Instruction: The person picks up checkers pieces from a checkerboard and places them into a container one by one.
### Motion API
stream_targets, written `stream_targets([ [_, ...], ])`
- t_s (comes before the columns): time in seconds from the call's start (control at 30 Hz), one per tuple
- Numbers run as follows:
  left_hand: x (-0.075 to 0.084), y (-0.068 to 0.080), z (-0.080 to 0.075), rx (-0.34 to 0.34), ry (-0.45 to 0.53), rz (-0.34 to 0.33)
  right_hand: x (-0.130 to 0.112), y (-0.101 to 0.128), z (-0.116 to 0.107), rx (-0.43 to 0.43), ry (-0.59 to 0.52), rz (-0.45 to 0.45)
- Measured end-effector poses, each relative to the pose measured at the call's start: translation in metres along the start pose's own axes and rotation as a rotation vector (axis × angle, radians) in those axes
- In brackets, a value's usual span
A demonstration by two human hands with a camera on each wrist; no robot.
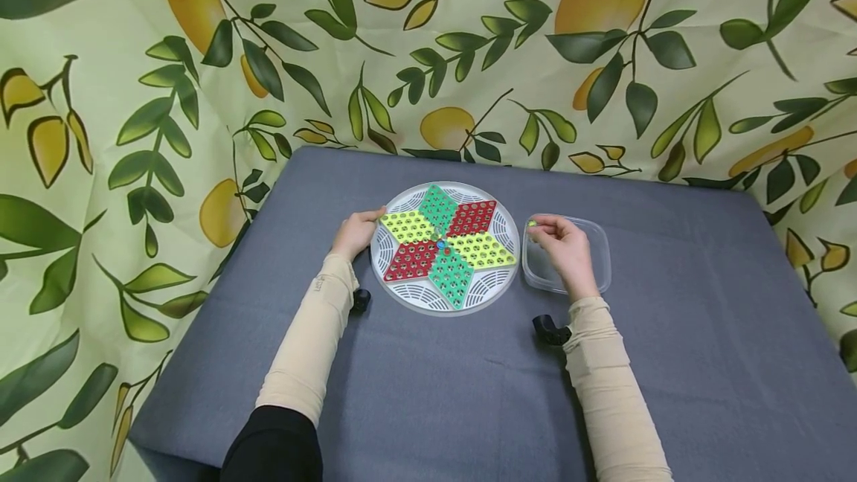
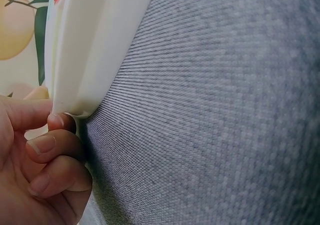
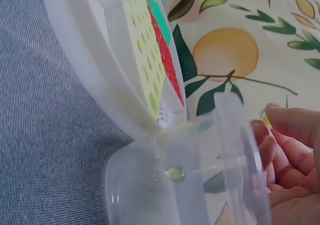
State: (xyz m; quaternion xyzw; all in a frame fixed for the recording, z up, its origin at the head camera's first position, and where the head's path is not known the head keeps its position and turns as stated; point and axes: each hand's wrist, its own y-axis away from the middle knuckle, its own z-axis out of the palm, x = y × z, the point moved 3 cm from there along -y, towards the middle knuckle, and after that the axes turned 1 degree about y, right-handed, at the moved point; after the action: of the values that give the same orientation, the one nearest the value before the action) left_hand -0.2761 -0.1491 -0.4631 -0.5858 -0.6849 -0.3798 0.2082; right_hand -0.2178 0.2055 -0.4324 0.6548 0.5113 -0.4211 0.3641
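Note:
A round white Chinese checkers board with a star of green, red and yellow points lies on the table. My left hand pinches its left rim, thumb on top and the other fingers curled at the edge. A few marbles, one a blue marble, sit around the star's centre. Between thumb and fingertips my right hand holds a yellow-green marble, above the clear plastic container just right of the board. Through the container's wall, the right wrist view shows another yellowish marble inside.
Grey-blue cloth covers the table. A fabric backdrop printed with leaves and fruit hangs behind and along the left side. Black wrist-camera mounts stick out at both forearms.

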Motion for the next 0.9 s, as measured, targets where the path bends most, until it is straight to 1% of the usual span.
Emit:
stream_targets([
  [0.1, 0.0, -0.001, 0.0, 0.0, -0.007, 0.003, 0.004, -0.003, -0.001, 0.001, -0.018, 0.018],
  [0.17, 0.001, -0.001, 0.0, -0.001, -0.013, 0.005, 0.007, -0.005, -0.002, 0.001, -0.009, 0.024],
  [0.5, 0.001, -0.001, -0.001, -0.008, -0.021, 0.002, 0.015, -0.011, -0.005, -0.021, 0.14, 0.045],
  [0.7, 0.0, -0.001, -0.002, 0.002, -0.028, 0.007, 0.015, -0.015, -0.006, -0.04, 0.24, 0.02],
  [0.9, 0.0, -0.001, -0.001, -0.003, -0.021, 0.005, 0.018, -0.018, -0.005, -0.073, 0.297, 0.042],
])
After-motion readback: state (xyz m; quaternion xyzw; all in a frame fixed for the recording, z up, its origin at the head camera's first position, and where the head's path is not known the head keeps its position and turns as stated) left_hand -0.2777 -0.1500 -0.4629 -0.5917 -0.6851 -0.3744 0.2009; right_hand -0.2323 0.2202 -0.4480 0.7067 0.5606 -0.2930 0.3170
